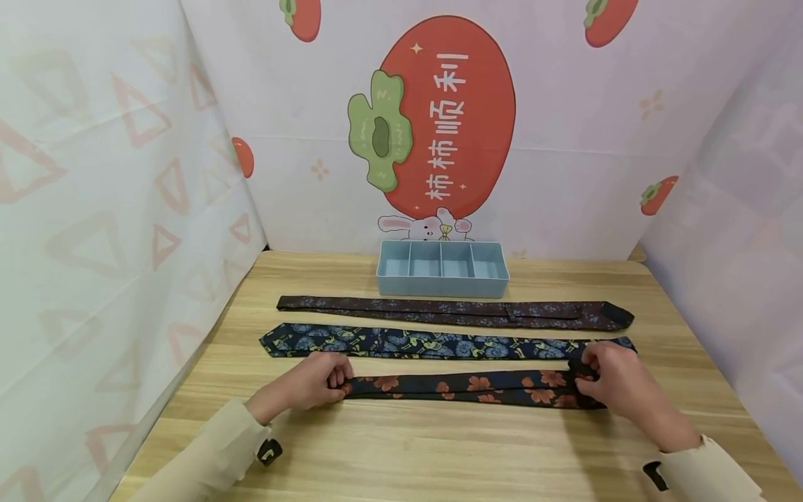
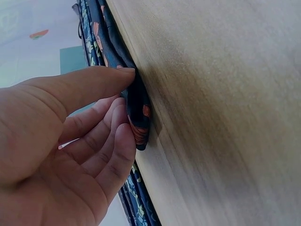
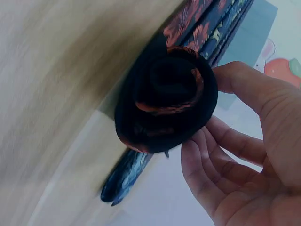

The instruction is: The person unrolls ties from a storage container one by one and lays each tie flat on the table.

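Nearest the person lies a dark necktie with orange flowers, stretched between both hands. The left hand pinches its left end between thumb and fingers; the left wrist view shows that folded tip just past the fingertips. At the other end the right hand holds the part of the tie rolled into a loose coil, thumb on one side and fingers on the other. Just behind lies a navy necktie with blue and yellow figures, its right end partly hidden by the right hand.
A dark maroon patterned necktie lies straight farther back. Behind it a blue tray with several compartments stands near the back edge of the wooden table. White printed cloth hangs at the back and both sides.
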Available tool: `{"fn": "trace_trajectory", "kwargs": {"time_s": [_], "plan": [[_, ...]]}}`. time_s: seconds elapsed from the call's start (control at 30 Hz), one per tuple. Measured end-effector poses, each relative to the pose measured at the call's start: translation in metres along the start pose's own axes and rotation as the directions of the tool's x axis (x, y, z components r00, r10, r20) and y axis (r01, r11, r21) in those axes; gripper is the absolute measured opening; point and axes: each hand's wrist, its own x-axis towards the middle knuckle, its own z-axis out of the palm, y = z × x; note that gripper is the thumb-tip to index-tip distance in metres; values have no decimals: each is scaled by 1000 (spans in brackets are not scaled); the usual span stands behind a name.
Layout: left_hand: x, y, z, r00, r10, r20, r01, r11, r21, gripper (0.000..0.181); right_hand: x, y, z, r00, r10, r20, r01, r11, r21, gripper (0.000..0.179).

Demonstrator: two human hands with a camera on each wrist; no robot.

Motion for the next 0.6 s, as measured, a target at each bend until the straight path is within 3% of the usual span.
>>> {"fn": "trace_trajectory", "kwargs": {"time_s": [0.6], "plan": [[-11,-12,-6,1000,-20,-14,20,1000,24,16,1,33,-21,994,95,61,-98,994,48,26]]}}
